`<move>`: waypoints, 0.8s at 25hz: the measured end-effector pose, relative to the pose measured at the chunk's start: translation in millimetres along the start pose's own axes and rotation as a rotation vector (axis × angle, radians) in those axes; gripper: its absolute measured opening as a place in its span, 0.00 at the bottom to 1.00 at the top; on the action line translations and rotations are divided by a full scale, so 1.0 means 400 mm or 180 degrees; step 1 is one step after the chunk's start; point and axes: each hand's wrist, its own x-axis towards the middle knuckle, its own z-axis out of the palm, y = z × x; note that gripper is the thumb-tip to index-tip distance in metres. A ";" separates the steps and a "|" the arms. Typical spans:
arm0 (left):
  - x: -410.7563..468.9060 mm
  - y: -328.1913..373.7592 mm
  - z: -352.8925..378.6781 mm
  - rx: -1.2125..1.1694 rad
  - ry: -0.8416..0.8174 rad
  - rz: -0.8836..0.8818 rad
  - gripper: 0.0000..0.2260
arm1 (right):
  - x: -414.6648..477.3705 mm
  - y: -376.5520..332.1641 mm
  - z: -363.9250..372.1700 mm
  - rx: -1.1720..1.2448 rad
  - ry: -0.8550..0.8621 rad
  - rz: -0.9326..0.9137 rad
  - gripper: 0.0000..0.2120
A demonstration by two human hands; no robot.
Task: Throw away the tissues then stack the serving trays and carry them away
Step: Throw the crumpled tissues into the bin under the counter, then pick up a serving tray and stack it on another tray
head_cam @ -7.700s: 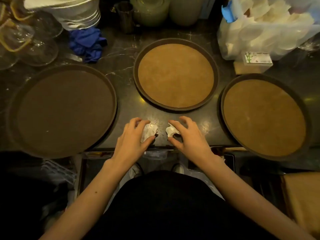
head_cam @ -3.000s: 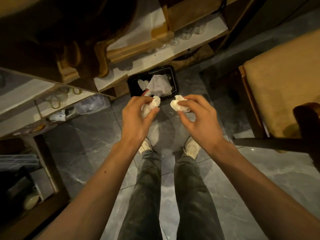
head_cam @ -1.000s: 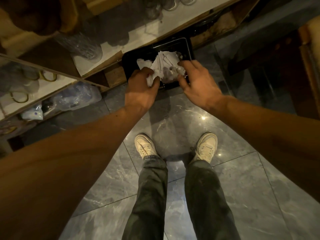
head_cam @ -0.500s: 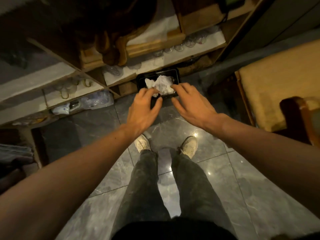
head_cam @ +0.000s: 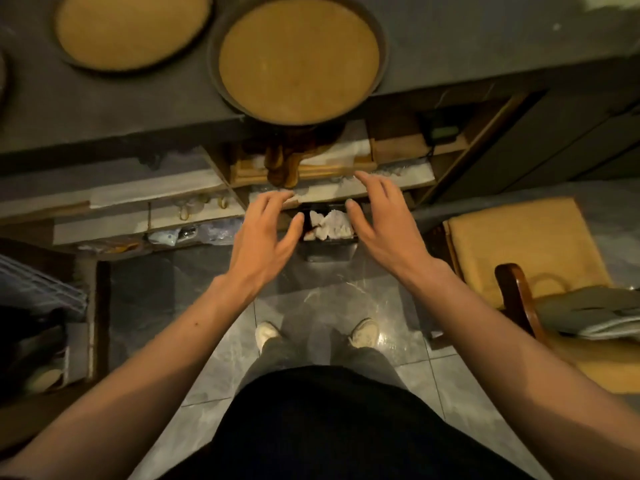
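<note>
White crumpled tissues [head_cam: 329, 225] lie in a small black bin [head_cam: 327, 249] on the floor under the counter's shelves. My left hand [head_cam: 265, 233] and my right hand [head_cam: 382, 223] hover either side of the bin, above it, fingers spread and holding nothing. Two round brown serving trays show on the dark counter at the top: one tray [head_cam: 299, 58] overhangs the counter's front edge, another tray [head_cam: 133, 27] lies to its left. The dark rim of a third tray [head_cam: 2, 81] is cut off at the far left.
Open shelves [head_cam: 194, 209] with glasses and bagged items run under the counter. A wooden chair with a yellow cushion [head_cam: 519, 244] and grey cloth stands at the right. Dark storage [head_cam: 38, 327] sits at the left. My feet [head_cam: 266, 336] stand on the grey tile floor.
Both tissues went from my hands into the bin. My hands have since risen away from it with fingers spread, and the view has lifted so the counter and trays show again.
</note>
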 end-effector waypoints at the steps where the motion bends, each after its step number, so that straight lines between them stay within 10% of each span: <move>1: 0.005 0.005 -0.031 -0.0003 0.0071 0.0038 0.20 | 0.006 -0.034 -0.009 -0.0012 0.0079 -0.0046 0.23; 20: 0.171 -0.139 -0.441 0.0069 0.0473 0.0587 0.23 | 0.253 -0.444 0.074 -0.0372 0.0887 -0.0394 0.24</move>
